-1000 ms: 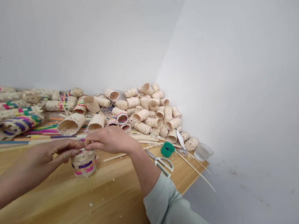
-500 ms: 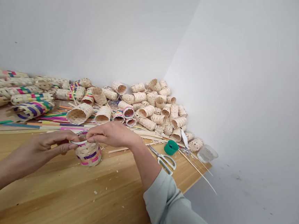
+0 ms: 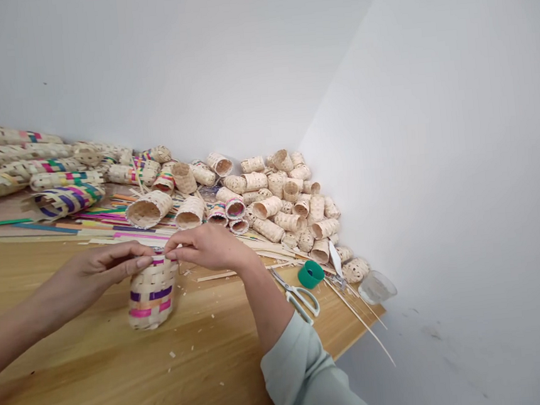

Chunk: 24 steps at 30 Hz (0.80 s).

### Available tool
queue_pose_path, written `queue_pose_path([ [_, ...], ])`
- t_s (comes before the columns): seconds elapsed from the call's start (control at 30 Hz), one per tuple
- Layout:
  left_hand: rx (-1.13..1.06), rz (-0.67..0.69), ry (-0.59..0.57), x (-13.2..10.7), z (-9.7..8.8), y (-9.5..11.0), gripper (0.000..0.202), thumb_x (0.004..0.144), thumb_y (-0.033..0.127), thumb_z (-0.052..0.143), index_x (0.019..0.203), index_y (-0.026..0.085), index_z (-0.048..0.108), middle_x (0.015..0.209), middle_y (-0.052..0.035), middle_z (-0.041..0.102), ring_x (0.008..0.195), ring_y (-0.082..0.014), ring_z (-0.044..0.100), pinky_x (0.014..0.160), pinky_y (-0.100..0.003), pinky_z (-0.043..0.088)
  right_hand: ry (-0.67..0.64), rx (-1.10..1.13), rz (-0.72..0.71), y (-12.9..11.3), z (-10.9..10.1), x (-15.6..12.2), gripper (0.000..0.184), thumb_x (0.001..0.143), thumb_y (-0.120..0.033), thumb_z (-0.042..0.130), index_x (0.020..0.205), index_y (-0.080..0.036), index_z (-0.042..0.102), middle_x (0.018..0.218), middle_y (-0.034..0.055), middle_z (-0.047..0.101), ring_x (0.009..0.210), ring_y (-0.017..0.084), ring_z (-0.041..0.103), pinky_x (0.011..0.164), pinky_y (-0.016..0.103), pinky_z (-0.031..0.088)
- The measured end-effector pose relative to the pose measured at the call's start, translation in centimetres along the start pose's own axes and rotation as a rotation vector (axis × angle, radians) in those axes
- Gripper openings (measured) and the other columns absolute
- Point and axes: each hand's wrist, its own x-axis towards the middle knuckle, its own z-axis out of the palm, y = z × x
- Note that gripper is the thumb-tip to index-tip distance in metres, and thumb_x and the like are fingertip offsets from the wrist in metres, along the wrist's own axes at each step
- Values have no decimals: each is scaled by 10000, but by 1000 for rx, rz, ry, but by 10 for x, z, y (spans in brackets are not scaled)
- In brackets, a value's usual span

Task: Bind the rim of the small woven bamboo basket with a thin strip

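Observation:
A small woven basket (image 3: pixel 152 295) in pale strips, with purple, pink and orange bands, is held by its rim over the wooden table (image 3: pixel 125 379). Its mouth tips away from me, so the side faces me and the inside is hidden. My left hand (image 3: pixel 103 270) pinches the rim at the left, thumb on the near side. The fingers of my right hand (image 3: pixel 208 249) are closed on the rim at the right. Whether a thin strip also lies between those fingertips, I cannot tell.
Several plain woven baskets (image 3: pixel 265 209) are piled against the wall, with longer coloured woven tubes (image 3: pixel 69 201) at left. Loose strips (image 3: pixel 126 237) lie along the table's back. Scissors (image 3: pixel 302 300), a green ring-shaped holder (image 3: pixel 311 274) and a clear cup (image 3: pixel 376 286) are at right.
The basket has tilted, its mouth turning away and its base swinging toward me, so more of the side shows. Both hands stay at the rim. The view has shifted slightly.

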Motion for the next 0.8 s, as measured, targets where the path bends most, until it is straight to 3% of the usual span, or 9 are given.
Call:
queue_pose_path([
  [0.17, -4, -54, -102, 0, 0, -2, 498, 786, 674, 523, 869, 233, 740, 568, 28, 575, 600, -207, 569, 635, -309, 471, -121, 40, -7, 7, 5, 2, 162, 1033, -274, 599, 975, -189, 725, 934, -21, 728, 826, 119, 614, 679, 229, 336],
  [0.23, -5, -27, -90, 0, -3, -4, 504, 795, 657, 533, 980, 238, 744, 600, 33, 599, 622, -199, 580, 663, -304, 477, -55, 45, -7, 5, 3, -1, 148, 1031, -277, 607, 999, -189, 721, 929, -21, 719, 821, 114, 601, 683, 223, 335],
  [0.33, 25, 79, 69, -1, -7, -10, 496, 840, 632, 545, 1142, 273, 705, 765, 21, 704, 706, -197, 617, 690, -289, 482, 117, 120, -32, -2, -1, -7, 136, 1031, -280, 614, 1052, -179, 703, 944, -24, 714, 812, 91, 593, 693, 201, 347],
  [0.47, 141, 261, 258, 0, -3, -16, 421, 828, 656, 573, 947, 289, 742, 930, 2, 781, 830, -221, 676, 700, -274, 484, 187, 157, -74, -4, 0, -6, 113, 1006, -267, 656, 1032, -171, 708, 955, -25, 728, 824, 79, 614, 711, 183, 370],
  [0.57, 188, 291, 250, -1, 2, -15, 415, 842, 643, 543, 895, 291, 757, 904, 0, 795, 837, -232, 706, 752, -288, 511, 115, 48, -93, 2, 7, 0, 129, 1018, -270, 639, 1022, -180, 731, 985, -13, 752, 868, 98, 646, 747, 196, 385],
  [0.67, 217, 239, 207, -1, 3, -13, 432, 841, 639, 513, 903, 293, 764, 929, -6, 806, 879, -250, 725, 793, -307, 527, 53, -37, -85, 9, 13, 5, 193, 1051, -320, 583, 1087, -208, 736, 1086, -11, 772, 952, 119, 681, 771, 215, 401],
  [0.8, 249, 178, 186, 1, -2, -9, 485, 839, 664, 470, 892, 282, 764, 923, -6, 809, 911, -255, 732, 804, -312, 549, 63, -72, -72, 11, 21, 9, 223, 1075, -324, 533, 1139, -249, 733, 1227, -24, 756, 1101, 139, 694, 840, 225, 440],
])
